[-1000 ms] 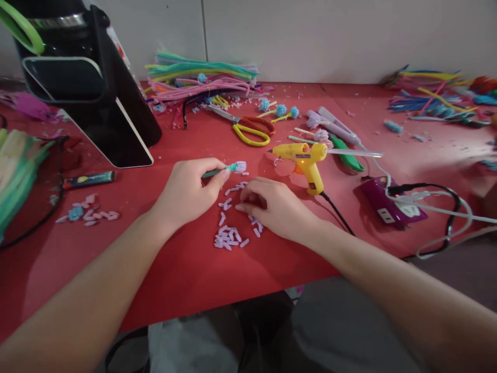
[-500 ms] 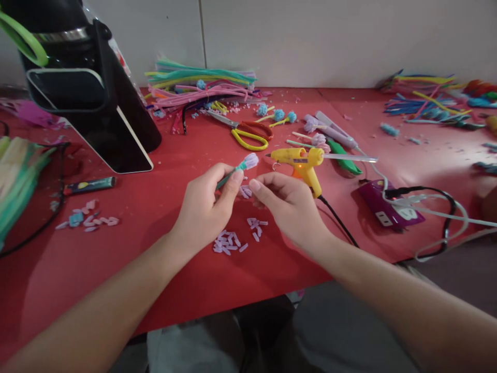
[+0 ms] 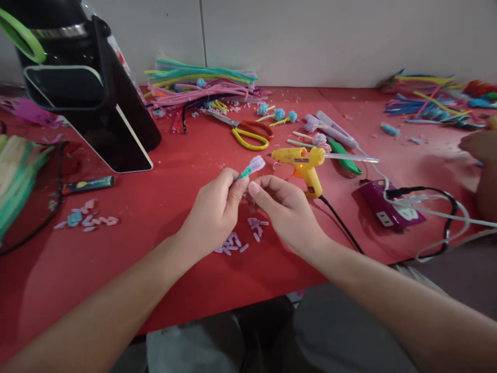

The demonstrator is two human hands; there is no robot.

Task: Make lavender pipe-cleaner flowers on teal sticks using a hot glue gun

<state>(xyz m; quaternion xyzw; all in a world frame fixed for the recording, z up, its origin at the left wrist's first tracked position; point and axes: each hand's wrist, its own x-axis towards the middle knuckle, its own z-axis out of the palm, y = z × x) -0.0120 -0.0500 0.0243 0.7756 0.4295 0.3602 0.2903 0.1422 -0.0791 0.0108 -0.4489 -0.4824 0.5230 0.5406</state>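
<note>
My left hand [image 3: 213,210] is closed, pinching a pipe-cleaner flower [image 3: 255,165] between thumb and forefinger. Its lilac petals point up and right above a teal wrapped base; the lower stem is hidden in the fingers. Close beside the left thumb, my right hand [image 3: 289,207] holds its thumb and forefinger together, and what lies between them cannot be made out. Below the hands lie loose lilac pipe-cleaner pieces [image 3: 257,227], partly covered by the left hand. A yellow glue gun [image 3: 306,161] rests just beyond the right hand, its nozzle toward the flower.
Scissors [image 3: 252,135] lie behind the flower, near bundled pipe cleaners [image 3: 202,83]. A black bottle [image 3: 116,109] stands left, with a small dark tube [image 3: 89,185] before it. At right are a purple power strip [image 3: 390,207], cables and another person's hand [image 3: 479,147].
My left hand has moved slightly right with the flower, closing the gap to my right hand. Another person's hand has come in at the right edge.
</note>
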